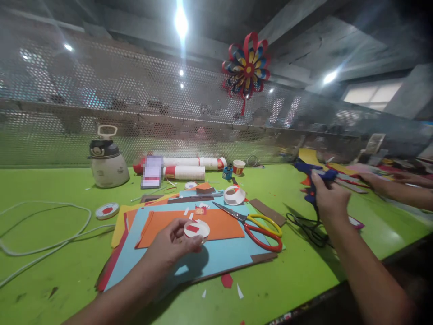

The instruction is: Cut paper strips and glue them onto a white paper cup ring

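Observation:
My left hand [171, 241] pinches a shallow white round piece [203, 229], like a cut-off cup bottom, above the coloured sheets. A red strip [192, 229] lies on its white face. Off to the right, my right hand [329, 198] is wrapped round a blue glue gun [308, 169], raised over the table with its dark cord [313, 230] below. Under my left hand is an orange sheet [223, 225] on light-blue sheets [135, 262]. Scissors [244, 218] with one yellow and one red handle rest across the sheets' right side. Behind them sits a white paper ring [234, 196].
A co-worker's hand [375, 183] reaches in at right. Stacked paper cups [186, 173], a blue bottle [227, 172], a paper cup [238, 168] and a jug [108, 167] stand behind. A white cable [50, 250] loops left. A red hexagon [227, 280] lies in front.

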`<state>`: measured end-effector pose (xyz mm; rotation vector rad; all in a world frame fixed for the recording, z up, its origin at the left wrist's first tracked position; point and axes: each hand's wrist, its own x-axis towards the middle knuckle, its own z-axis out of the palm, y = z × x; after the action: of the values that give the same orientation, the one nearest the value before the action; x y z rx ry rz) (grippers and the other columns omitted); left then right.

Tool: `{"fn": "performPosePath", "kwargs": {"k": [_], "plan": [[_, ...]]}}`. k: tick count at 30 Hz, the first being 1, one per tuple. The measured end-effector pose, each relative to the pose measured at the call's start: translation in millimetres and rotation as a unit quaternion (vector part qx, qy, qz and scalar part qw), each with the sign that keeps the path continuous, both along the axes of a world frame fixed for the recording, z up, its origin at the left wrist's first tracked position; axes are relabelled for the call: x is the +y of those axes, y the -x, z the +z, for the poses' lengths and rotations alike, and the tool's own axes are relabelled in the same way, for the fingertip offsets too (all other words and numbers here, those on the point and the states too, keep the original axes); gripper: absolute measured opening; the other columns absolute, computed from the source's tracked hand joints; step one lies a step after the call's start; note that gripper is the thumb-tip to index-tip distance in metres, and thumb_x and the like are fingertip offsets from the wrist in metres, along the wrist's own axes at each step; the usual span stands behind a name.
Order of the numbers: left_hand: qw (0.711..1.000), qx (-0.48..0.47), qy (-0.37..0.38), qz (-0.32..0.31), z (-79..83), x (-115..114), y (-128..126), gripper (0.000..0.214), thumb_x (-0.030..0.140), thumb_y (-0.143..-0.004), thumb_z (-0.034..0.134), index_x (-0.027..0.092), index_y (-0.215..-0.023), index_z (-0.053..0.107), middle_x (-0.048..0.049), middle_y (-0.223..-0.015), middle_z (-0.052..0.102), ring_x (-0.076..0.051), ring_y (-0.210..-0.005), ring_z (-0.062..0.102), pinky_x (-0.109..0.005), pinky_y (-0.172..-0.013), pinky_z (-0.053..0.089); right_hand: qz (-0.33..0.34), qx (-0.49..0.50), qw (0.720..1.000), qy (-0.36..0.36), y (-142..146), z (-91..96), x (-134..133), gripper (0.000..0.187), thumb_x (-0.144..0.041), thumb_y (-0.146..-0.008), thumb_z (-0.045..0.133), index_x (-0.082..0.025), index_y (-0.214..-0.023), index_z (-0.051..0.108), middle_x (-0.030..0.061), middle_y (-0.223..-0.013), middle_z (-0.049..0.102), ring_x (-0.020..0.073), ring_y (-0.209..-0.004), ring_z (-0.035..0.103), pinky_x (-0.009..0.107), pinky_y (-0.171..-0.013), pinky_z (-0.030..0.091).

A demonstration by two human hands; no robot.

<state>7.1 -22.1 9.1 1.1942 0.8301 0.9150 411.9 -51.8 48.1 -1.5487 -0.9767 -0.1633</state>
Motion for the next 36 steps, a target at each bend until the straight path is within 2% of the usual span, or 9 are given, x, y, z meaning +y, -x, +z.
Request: {"fn": "performPosePath", "kwargs": {"k": [3, 7, 10, 14, 16, 22, 26, 31, 36], "plan": [[0.999, 0.008, 0.001, 0.034, -2.3, 4, 1, 0.042, 0.039, -0.058, 0.081, 0.02, -0.087, 0.059, -0.0088, -0.09, 0.073, -0.024, -0.085, 0.067, -0.034, -0.076, 0.05, 0.035, 0.028, 0.999, -0.028, 48, 18.4, 20, 0.028, -0.039, -0.095, 0.052, -0.014, -0.105, 0.06, 0.0012, -0.086, 0.066, 0.0108, -0.061, 0.062, 0.026, -0.054, 0.053], [0.998, 0.001, 0.005, 0.069, -4.6, 7, 2, 0.044, 0.036, -0.056, 0.083, 0.02, -0.088, 0.057, -0.0098, -0.093, 0.073, -0.025, -0.088, 0.068, -0.035, -0.079, 0.05, 0.192, 0.004, 0.981, 0.006, 113, 41.8, 26, 0.038, -0.049, -0.088, 0.057, -0.013, -0.089, 0.067, 0.0029, -0.07, 0.068, 0.0138, -0.056, 0.064, 0.023, -0.044, 0.048], [0.997, -0.008, 0.009, 0.071, -2.2, 7, 2, 0.046, 0.034, -0.055, 0.083, 0.02, -0.089, 0.055, -0.01, -0.094, 0.074, -0.026, -0.088, 0.069, -0.037, -0.08, 0.051, 0.328, -0.034, 0.943, 0.05, 151, 49.6, 21, 0.039, -0.053, -0.085, 0.058, -0.016, -0.086, 0.069, 0.0046, -0.073, 0.071, 0.0176, -0.068, 0.067, 0.027, -0.056, 0.052], [0.998, -0.035, 0.005, 0.06, 1.9, 8, 3, 0.049, 0.031, -0.056, 0.084, 0.02, -0.091, 0.053, -0.0093, -0.094, 0.074, -0.026, -0.092, 0.069, -0.036, -0.083, 0.051, 0.453, -0.098, 0.876, 0.134, 174, 51.9, 10, 0.032, -0.048, -0.077, 0.069, -0.016, -0.078, 0.073, 0.002, -0.066, 0.067, 0.0144, -0.061, 0.061, 0.024, -0.052, 0.046], [0.998, -0.033, 0.01, 0.055, 1.6, 10, 4, 0.047, 0.031, -0.058, 0.083, 0.021, -0.091, 0.051, -0.0082, -0.092, 0.074, -0.025, -0.089, 0.069, -0.036, -0.081, 0.051, 0.469, -0.112, 0.862, 0.158, 175, 51.8, 4, 0.028, -0.043, -0.076, 0.071, -0.015, -0.076, 0.073, 0.0007, -0.064, 0.065, 0.0124, -0.059, 0.057, 0.023, -0.051, 0.044], [0.999, -0.045, 0.024, 0.006, -2.5, 12, 6, 0.052, 0.029, -0.06, 0.083, 0.021, -0.096, 0.046, -0.0111, -0.09, 0.073, -0.028, -0.088, 0.07, -0.038, -0.076, 0.051, 0.444, -0.051, 0.869, 0.213, 156, 44.5, 0, 0.033, -0.047, -0.089, 0.055, -0.017, -0.089, 0.069, 0.006, -0.074, 0.075, 0.0149, -0.059, 0.065, 0.024, -0.049, 0.046], [0.997, -0.053, 0.049, -0.024, -3.4, 12, 6, 0.058, 0.021, -0.062, 0.083, 0.02, -0.104, 0.043, -0.0098, -0.088, 0.072, -0.027, -0.088, 0.07, -0.037, -0.075, 0.051, 0.447, -0.017, 0.863, 0.233, 152, 36.7, 7, 0.039, -0.056, -0.086, 0.054, -0.02, -0.087, 0.069, 0.0032, -0.058, 0.072, 0.0145, -0.049, 0.06, 0.025, -0.046, 0.046], [0.997, -0.052, 0.058, -0.02, -8.8, 13, 5, 0.058, 0.018, -0.061, 0.082, 0.019, -0.106, 0.046, -0.0092, -0.088, 0.071, -0.023, -0.079, 0.069, -0.036, -0.071, 0.052, 0.42, 0.005, 0.859, 0.293, 154, 32.0, 5, 0.041, -0.058, -0.076, 0.065, -0.018, -0.068, 0.071, 0.0014, -0.049, 0.065, 0.0131, -0.047, 0.057, 0.024, -0.046, 0.044], [0.996, -0.056, 0.074, -0.011, -11.2, 12, 4, 0.06, 0.015, -0.058, 0.082, 0.018, -0.108, 0.05, -0.0096, -0.094, 0.069, -0.02, -0.074, 0.067, -0.036, -0.072, 0.053, 0.412, -0.024, 0.851, 0.326, 149, 17.5, 4, 0.03, -0.052, -0.073, 0.07, -0.022, -0.077, 0.076, 0.0024, -0.07, 0.073, 0.0203, -0.065, 0.067, 0.026, -0.052, 0.052]]}}
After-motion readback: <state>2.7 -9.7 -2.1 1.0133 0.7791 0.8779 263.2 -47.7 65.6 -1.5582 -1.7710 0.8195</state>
